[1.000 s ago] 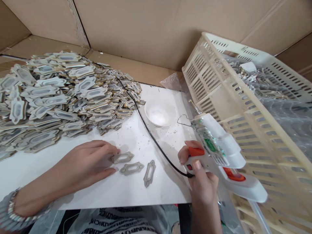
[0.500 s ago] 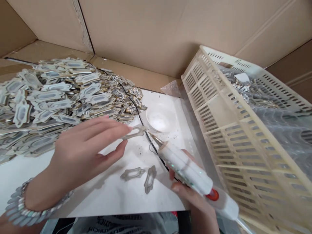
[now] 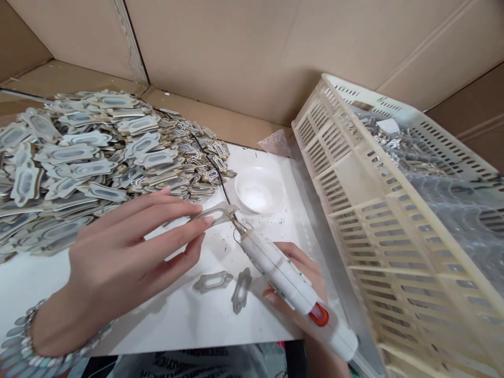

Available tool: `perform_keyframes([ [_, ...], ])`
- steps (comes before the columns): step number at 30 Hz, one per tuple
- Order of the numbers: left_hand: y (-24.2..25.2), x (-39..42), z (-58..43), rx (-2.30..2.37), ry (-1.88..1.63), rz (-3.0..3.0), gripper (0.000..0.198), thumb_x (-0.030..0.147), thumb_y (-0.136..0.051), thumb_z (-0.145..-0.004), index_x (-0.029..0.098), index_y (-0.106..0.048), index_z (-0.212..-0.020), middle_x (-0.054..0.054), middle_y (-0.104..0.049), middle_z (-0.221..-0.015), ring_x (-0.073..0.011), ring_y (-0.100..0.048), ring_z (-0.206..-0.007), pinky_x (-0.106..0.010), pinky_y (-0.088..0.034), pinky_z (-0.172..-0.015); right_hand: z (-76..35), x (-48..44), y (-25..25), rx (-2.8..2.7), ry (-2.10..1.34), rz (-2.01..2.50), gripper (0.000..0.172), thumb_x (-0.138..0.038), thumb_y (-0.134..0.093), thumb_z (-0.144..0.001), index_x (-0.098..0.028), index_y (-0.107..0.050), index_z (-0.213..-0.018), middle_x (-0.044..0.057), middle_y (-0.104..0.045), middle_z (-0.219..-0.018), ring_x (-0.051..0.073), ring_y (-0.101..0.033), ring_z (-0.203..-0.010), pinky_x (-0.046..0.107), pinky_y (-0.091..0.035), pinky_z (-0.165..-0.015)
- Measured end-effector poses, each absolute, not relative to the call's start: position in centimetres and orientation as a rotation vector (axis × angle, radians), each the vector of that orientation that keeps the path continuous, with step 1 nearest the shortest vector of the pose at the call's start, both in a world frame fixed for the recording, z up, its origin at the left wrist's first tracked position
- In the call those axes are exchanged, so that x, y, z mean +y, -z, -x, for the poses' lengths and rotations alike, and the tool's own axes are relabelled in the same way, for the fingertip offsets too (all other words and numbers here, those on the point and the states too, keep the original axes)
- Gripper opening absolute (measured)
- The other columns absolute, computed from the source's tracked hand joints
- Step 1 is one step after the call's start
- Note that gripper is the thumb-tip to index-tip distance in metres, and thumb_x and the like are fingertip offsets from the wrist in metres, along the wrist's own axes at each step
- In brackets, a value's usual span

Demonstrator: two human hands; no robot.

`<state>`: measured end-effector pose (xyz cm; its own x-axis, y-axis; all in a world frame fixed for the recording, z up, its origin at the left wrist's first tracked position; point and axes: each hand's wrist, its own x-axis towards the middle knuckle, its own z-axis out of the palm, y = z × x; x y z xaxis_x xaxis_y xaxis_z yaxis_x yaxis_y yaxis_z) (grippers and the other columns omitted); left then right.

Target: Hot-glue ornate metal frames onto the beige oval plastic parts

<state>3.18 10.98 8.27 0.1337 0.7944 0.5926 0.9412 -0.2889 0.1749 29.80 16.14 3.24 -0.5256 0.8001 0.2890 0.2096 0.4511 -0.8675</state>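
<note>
My left hand [image 3: 129, 252], wearing a beaded bracelet, pinches a small grey frame-shaped plate [image 3: 221, 214] with an oblong opening. My right hand [image 3: 305, 265] grips a white glue gun [image 3: 275, 268] with a red switch and a clear stick at its rear. The gun's metal nozzle meets or nearly meets the right end of the held plate; exact contact is hard to make out. Much of the right hand is hidden behind the gun. Two more frame-shaped plates, one lying crosswise [image 3: 213, 282] and one nearly upright [image 3: 241, 290], rest on the white surface below.
A large heap of similar plates [image 3: 90, 152] covers the left. Behind the nozzle sits a round white dish [image 3: 260, 190]. A black cord [image 3: 210, 163] runs over the heap. A cream plastic crate [image 3: 346, 184] stands right, holding wrapped pieces. Cardboard walls [image 3: 236, 58] rise behind.
The glue gun has moved left, bringing its nozzle to the plate's right end. My left hand's fingers have shifted on the plate, which is slightly tilted now.
</note>
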Motion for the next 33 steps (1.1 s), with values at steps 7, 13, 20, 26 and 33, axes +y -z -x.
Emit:
perform_keyframes([
  [7, -8.32, 10.65, -3.23, -1.696, 0.876, 2.182, 0.018, 0.035, -0.058, -0.096, 0.031, -0.075, -0.101, 0.004, -0.078, -0.101, -0.0171, -0.073, -0.099, -0.030, -0.054, -0.113, -29.60, 16.19, -3.31, -2.008, -0.999, 0.846, 0.014, -0.020, -0.063, -0.089, -0.025, -0.076, -0.086, 0.006, -0.074, -0.100, 0.018, -0.068, -0.076, 0.027, -0.056, -0.064],
  [13, -8.17, 10.87, -3.25, -1.655, 0.875, 2.183, 0.014, 0.030, -0.062, -0.093, 0.032, -0.072, -0.103, 0.004, -0.077, -0.101, -0.0168, -0.072, -0.100, -0.030, -0.057, -0.108, -29.59, 16.12, -3.20, -2.015, -1.013, 0.870, 0.015, -0.023, -0.062, -0.091, -0.026, -0.076, -0.089, 0.007, -0.074, -0.101, 0.019, -0.067, -0.075, 0.029, -0.056, -0.065],
  [20, -7.36, 11.30, -2.77, -1.493, 0.899, 2.166, 0.015, 0.024, -0.067, -0.091, 0.027, -0.069, -0.105, -0.001, -0.076, -0.099, -0.0201, -0.072, -0.094, -0.038, -0.061, -0.100, -29.62, 15.96, -3.66, -1.985, -1.054, 0.865, 0.015, -0.032, -0.066, -0.091, -0.024, -0.073, -0.080, 0.007, -0.072, -0.096, 0.021, -0.067, -0.073, 0.032, -0.056, -0.063],
  [26, -7.87, 11.32, -2.77, -1.477, 0.823, 2.234, 0.014, 0.025, -0.066, -0.093, 0.025, -0.069, -0.106, -0.001, -0.076, -0.100, -0.0201, -0.073, -0.096, -0.038, -0.062, -0.098, -29.80, 16.01, -3.77, -2.024, -1.052, 0.796, 0.011, -0.029, -0.065, -0.093, -0.025, -0.072, -0.085, 0.005, -0.071, -0.102, 0.018, -0.067, -0.076, 0.029, -0.057, -0.065],
  [33, -7.96, 11.19, -2.77, -1.507, 0.808, 2.230, 0.013, 0.025, -0.062, -0.096, 0.027, -0.066, -0.108, -0.001, -0.075, -0.100, -0.0196, -0.072, -0.096, -0.039, -0.063, -0.098, -29.68, 15.99, -3.03, -1.984, -1.077, 0.843, 0.016, -0.016, -0.065, -0.089, -0.029, -0.075, -0.092, 0.002, -0.072, -0.105, 0.016, -0.069, -0.079, 0.026, -0.056, -0.068],
])
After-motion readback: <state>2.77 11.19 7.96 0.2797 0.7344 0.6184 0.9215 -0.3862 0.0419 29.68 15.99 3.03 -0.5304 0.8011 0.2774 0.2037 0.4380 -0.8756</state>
